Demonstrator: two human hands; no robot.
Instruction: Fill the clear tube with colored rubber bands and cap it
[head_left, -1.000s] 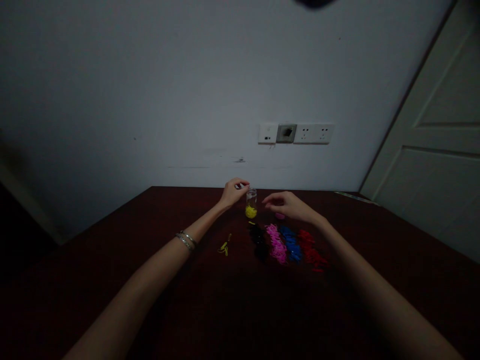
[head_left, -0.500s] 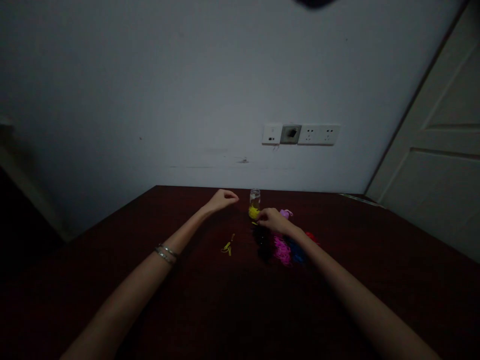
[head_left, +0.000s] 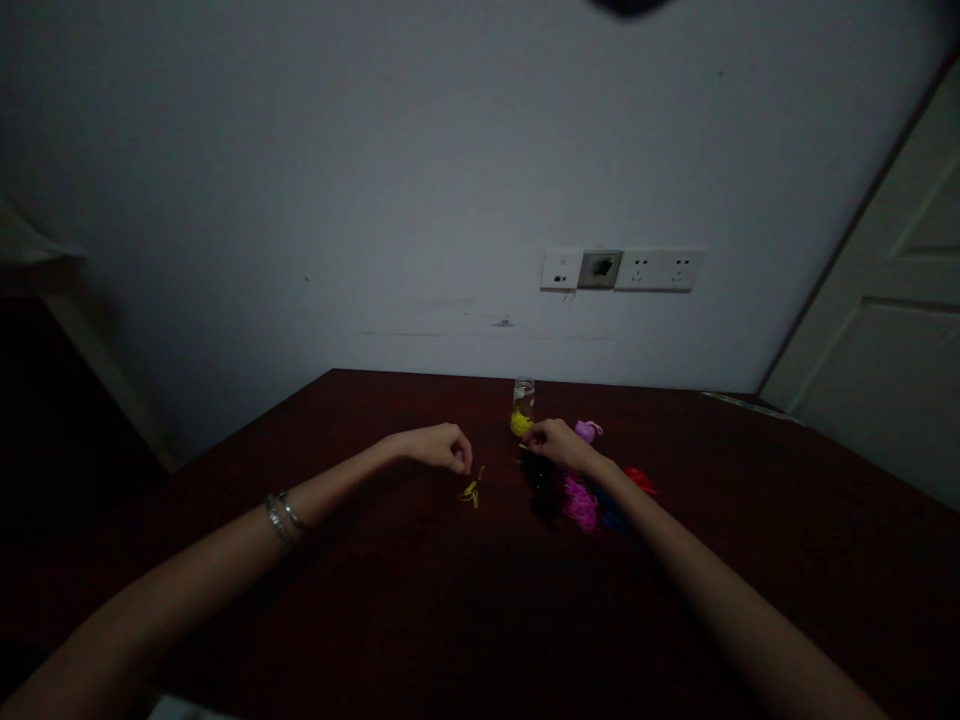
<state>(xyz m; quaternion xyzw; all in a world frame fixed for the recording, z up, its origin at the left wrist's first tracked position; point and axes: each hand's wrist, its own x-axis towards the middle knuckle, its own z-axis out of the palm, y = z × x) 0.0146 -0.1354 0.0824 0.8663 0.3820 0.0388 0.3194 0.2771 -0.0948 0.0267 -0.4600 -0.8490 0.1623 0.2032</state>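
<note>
Just above a small loose group of yellow rubber bands [head_left: 470,492] on the table, my left hand [head_left: 442,447] has its fingers curled down and closed; whatever lies in them is hidden. My right hand [head_left: 555,443] is pinched at the foot of a clear glass jar [head_left: 523,395], with a bit of yellow rubber band [head_left: 523,446] showing at its fingertips. Yellow bands fill the lower part of the upright jar. Beneath and beside the right hand lie a black pile [head_left: 541,485] and a pink pile [head_left: 581,503] of bands, dimly lit.
Partly behind my right forearm are blue bands [head_left: 613,515] and red bands [head_left: 640,480]. A small light-purple object [head_left: 587,431] stands right of the jar. The dark red table [head_left: 375,590] meets a wall with sockets [head_left: 658,270]; a door [head_left: 892,370] is at right.
My left hand has come down and nearer, from beside the jar to the loose yellow bands. My right hand stays by the jar's foot. The whole view has shifted slightly.
</note>
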